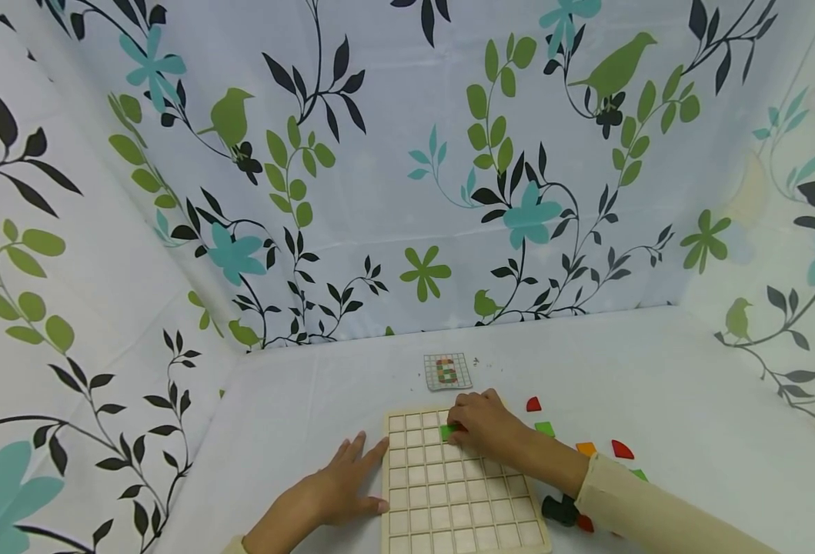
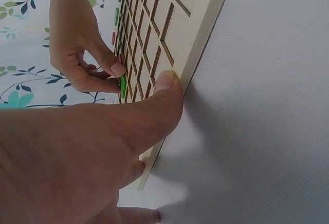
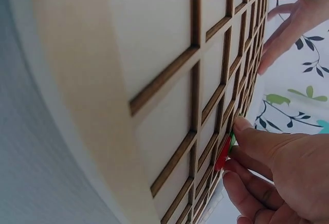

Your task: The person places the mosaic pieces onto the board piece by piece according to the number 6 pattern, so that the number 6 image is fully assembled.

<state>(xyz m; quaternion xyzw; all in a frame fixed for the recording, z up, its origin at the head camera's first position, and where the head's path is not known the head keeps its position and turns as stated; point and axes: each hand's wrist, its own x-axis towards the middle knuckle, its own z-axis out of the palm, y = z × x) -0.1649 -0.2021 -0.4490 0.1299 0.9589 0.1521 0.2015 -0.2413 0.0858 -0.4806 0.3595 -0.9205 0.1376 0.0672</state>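
Observation:
A light wooden grid board [image 1: 437,496] with raised square cells lies on the table. Over its upper part, my right hand [image 1: 485,425] pinches a small green tile [image 1: 446,433] with thumb and fingertips, low at the cells. Right beside the green tile, under the fingers, a red piece [image 3: 222,154] shows in the right wrist view. My left hand [image 1: 347,485] rests at the board's left side, fingers spread. In the left wrist view its thumb [image 2: 165,88] lies on the board's rim and other fingers reach along the edge.
Behind the board lies a gridded card [image 1: 447,372] with a coloured figure. Red, green and orange pieces are scattered to the right, among them a red quarter circle [image 1: 533,404] and an orange tile [image 1: 586,448]. A dark object [image 1: 559,509] sits by the right forearm. Patterned cloth [image 1: 379,192] hangs around the table.

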